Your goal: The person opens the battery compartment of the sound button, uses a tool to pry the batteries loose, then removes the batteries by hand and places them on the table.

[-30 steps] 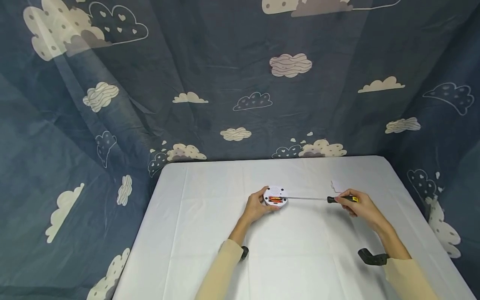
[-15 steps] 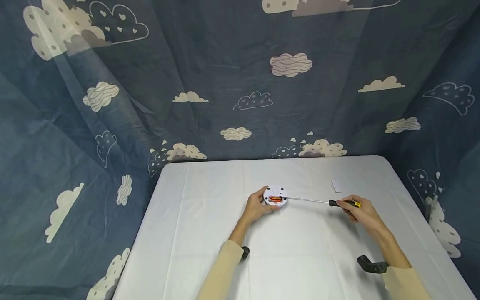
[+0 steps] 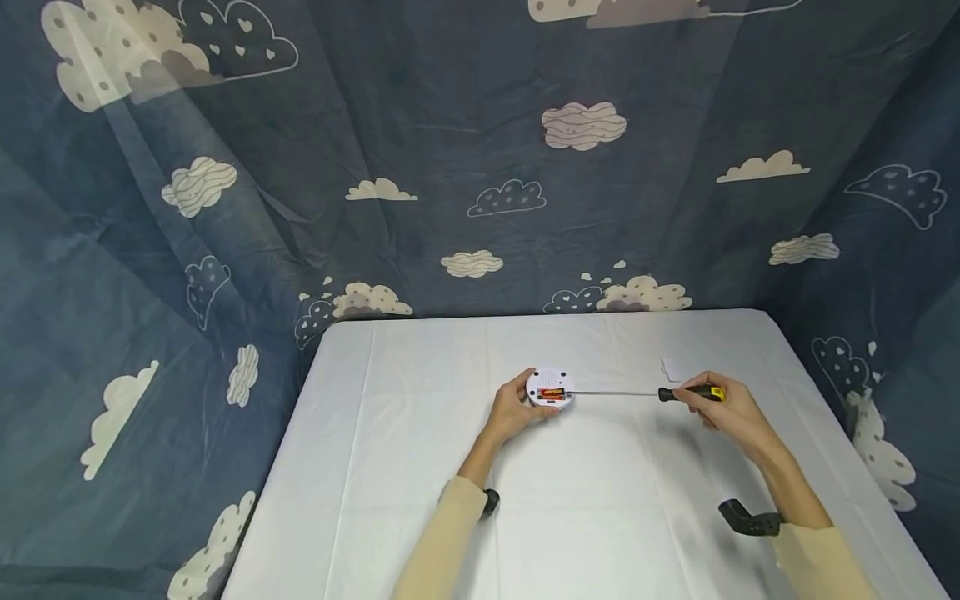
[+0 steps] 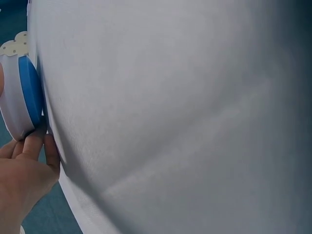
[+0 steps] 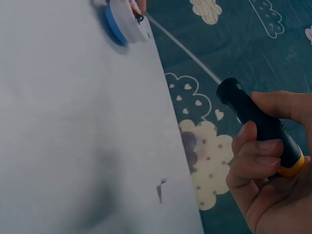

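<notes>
- Left hand (image 3: 513, 411): fingers curled round a round white device (image 3: 555, 380), blue base (image 4: 31, 92), gripped from its 8 o'clock, over white table (image 3: 420, 367).
- Orange batteries (image 3: 552, 393) show in its bay.
- Right hand (image 3: 731, 408), device's 3 o'clock: grasping screwdriver (image 5: 267, 124); shaft runs to 9 o'clock, tip at bay, contact unclear.
- Small white piece (image 3: 671, 369), right hand's 10 o'clock.

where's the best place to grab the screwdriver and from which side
Probably the thick handle, from the person's right, where the right hand holds it. It is far wider than the thin metal shaft, which runs leftward to the round white device, so gripping there should be firmer and stay clear of the device.
</notes>
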### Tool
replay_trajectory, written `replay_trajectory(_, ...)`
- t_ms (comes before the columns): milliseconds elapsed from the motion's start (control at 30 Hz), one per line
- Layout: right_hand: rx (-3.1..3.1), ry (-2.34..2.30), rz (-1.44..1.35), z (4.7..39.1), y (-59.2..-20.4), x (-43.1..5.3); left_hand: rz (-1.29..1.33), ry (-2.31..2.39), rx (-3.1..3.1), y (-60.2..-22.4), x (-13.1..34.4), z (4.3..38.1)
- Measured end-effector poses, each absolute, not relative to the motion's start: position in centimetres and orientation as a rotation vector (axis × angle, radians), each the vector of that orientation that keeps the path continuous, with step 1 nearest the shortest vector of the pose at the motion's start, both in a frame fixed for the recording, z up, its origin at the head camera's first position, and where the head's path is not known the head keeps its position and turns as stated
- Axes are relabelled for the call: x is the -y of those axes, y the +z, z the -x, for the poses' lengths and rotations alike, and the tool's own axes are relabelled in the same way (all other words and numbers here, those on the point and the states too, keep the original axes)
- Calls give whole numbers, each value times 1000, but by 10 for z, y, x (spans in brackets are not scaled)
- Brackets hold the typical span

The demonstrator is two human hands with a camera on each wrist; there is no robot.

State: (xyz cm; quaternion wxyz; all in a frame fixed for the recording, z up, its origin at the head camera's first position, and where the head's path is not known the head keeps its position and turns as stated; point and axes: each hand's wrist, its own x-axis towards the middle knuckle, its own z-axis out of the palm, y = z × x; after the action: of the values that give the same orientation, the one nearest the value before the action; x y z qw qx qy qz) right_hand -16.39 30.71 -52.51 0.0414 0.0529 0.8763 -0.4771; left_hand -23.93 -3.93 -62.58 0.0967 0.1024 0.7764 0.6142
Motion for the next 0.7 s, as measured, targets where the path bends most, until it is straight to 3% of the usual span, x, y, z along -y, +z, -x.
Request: replay_trajectory(700,-3070,-969,223,172,-456,-243,-247,1828,-2320,-623,35,239)
